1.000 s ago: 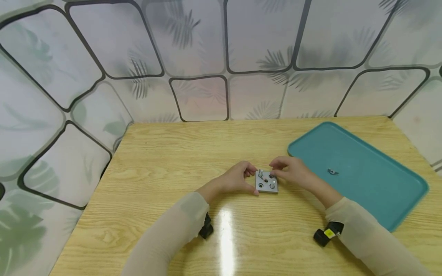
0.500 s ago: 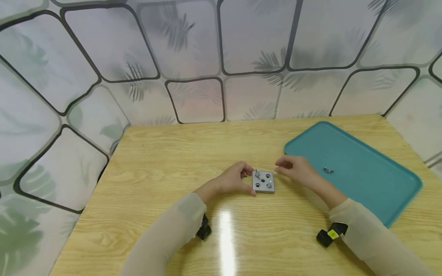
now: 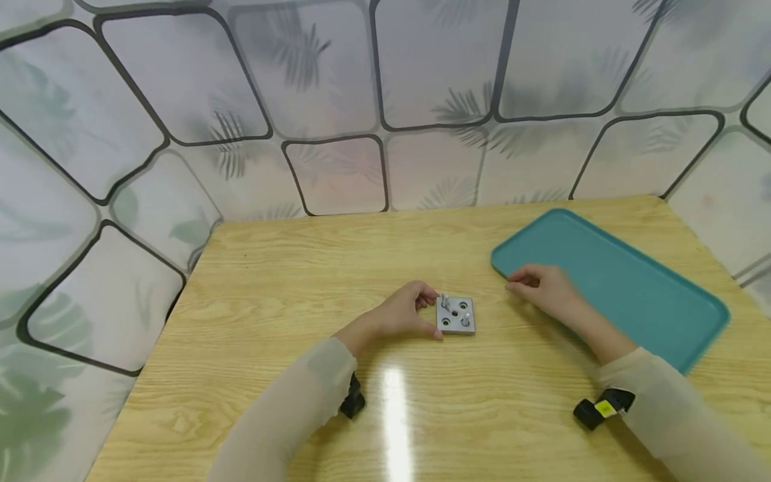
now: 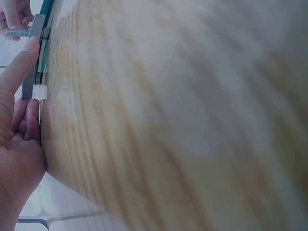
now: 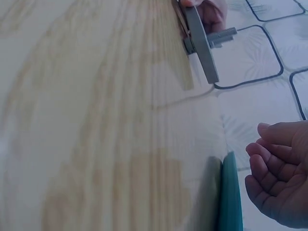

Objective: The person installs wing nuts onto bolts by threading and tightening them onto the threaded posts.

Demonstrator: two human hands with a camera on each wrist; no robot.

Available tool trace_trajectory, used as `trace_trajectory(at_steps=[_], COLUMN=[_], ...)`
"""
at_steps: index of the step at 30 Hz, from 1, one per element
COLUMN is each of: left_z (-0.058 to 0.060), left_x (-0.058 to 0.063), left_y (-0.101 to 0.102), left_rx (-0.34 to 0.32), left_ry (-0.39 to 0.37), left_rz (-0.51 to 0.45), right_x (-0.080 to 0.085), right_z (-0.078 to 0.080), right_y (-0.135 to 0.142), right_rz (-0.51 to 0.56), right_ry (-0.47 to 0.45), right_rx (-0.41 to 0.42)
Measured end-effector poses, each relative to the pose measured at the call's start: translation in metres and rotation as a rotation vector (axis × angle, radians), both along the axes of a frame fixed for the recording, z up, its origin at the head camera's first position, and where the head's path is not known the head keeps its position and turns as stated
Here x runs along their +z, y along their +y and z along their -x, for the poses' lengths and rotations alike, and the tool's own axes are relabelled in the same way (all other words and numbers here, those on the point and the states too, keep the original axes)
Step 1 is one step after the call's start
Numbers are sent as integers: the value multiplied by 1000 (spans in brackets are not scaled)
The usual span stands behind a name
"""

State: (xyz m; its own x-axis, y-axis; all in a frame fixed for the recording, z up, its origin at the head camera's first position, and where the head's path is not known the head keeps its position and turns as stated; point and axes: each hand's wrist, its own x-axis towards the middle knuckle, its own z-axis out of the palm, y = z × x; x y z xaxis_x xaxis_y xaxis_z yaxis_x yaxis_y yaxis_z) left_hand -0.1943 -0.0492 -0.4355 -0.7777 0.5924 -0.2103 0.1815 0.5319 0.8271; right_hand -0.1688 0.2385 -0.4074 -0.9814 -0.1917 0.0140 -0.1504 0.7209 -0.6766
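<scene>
Plainly, the wooden table (image 3: pixel 289 281) bears a teal tray (image 3: pixel 632 288); beside its near-left edge the right hand (image 3: pixel 545 291) hangs, fingers loosely curled, with nothing visible in them. The left hand (image 3: pixel 402 311) pinches the metal plate (image 3: pixel 455 322) by its left side, thumb and fingers at opposite edges. Left of the tray, the plate looks stiff, dense and smooth, probably slippery, best held by its edges, clear of the upright bolts (image 3: pixel 466 320).

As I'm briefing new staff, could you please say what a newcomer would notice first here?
The big teal tray on the right of the wooden table probably stands out first. Near the middle, the left hand grips a small metal plate with bolts.
</scene>
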Motion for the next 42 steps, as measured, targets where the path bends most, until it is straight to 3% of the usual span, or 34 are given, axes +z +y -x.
trace_trajectory(at_steps=[17, 25, 33, 42], left_z=[1, 0, 2, 3], left_x=[0, 2, 1, -1], left_y=[-1, -1, -2, -2], left_rx=[3, -1, -6, -8], left_ry=[-11, -19, -13, -10], left_rz=[-7, -1, 5, 2], right_x=[11, 8, 4, -4], right_z=[-4, -8, -8, -8], right_y=[59, 86, 93, 91], right_rz=[-55, -156, -226, -245], right_ry=[-29, -30, -114, -88], right_rx=[-90, -87, -23, -29])
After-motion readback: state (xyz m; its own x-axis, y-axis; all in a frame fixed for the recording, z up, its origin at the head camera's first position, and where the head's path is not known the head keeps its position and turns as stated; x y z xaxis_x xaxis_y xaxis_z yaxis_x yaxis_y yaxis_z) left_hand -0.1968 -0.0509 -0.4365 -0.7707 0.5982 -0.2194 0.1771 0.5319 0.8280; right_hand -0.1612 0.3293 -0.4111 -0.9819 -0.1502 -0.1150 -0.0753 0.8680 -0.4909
